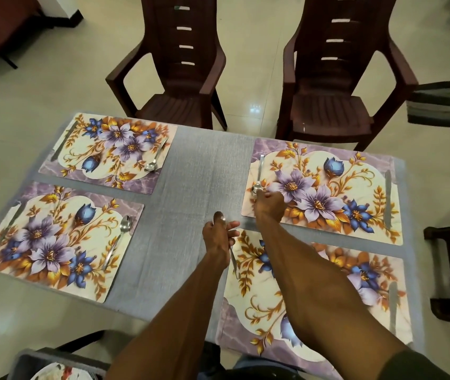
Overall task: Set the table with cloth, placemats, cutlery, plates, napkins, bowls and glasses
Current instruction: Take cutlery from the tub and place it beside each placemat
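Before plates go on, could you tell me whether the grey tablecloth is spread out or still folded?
Spread out: the tablecloth lies flat across the table with four placemats on it, such as the far-left placemat.

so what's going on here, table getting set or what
A person is laying cutlery on a table covered with a grey cloth and four floral placemats. The right hand is setting a spoon on the far right placemat. The left hand holds another spoon, likely for the near right placemat. Both left mats have theirs.
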